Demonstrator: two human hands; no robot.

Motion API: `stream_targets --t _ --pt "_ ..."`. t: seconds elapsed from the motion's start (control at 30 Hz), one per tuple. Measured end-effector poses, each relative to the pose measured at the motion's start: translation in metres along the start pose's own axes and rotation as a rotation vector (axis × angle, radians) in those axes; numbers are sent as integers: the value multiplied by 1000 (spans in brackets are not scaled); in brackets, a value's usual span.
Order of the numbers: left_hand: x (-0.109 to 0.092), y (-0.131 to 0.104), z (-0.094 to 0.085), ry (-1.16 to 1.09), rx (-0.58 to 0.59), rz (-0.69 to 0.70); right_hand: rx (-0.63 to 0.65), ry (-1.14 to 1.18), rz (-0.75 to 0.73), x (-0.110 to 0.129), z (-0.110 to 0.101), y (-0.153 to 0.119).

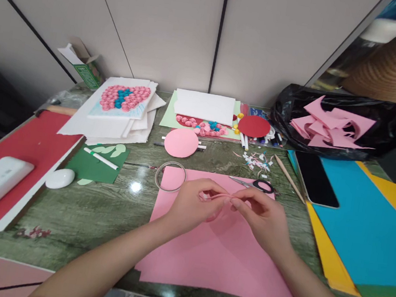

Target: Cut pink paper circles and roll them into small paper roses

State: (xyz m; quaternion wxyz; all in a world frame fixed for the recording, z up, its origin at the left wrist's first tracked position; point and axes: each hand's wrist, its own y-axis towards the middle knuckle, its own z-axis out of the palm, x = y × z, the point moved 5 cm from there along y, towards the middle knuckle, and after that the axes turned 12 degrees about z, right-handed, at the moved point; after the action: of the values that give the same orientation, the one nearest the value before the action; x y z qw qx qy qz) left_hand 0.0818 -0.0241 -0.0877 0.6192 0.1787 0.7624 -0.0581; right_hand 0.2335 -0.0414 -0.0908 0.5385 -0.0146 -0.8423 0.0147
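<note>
My left hand point(198, 202) and my right hand point(260, 215) meet above a large pink paper sheet point(218, 268). Between their thumbs and fingers both pinch a thin strip of pink paper point(226, 197), partly hidden by the fingers. Below it, a rounded pink shape shows between the hands; I cannot tell whether it is part of the strip. Scissors point(262, 185) with black handles lie at the sheet's far edge, just beyond my right hand. A round ring point(157, 177) rests on the sheet's far left corner. Past it sits a pink paper circle point(181, 143) on some pens.
A black bag point(283, 111) with pink scraps point(332, 122) stands back right. Blue paper point(366, 229) and a phone point(316, 178) lie right, near a pencil point(289, 177). At left are green paper point(103, 175), a white case point(60, 178) and a rosette picture point(124, 97).
</note>
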Motion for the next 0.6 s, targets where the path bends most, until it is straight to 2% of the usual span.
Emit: stream_targets --t 0.2,0.6 --pt "-3 -1 -1 18 -24 24 7 28 4 -1 0 0" --pt "-6 -1 0 42 35 97 -1 15 -12 -3 -1 0"
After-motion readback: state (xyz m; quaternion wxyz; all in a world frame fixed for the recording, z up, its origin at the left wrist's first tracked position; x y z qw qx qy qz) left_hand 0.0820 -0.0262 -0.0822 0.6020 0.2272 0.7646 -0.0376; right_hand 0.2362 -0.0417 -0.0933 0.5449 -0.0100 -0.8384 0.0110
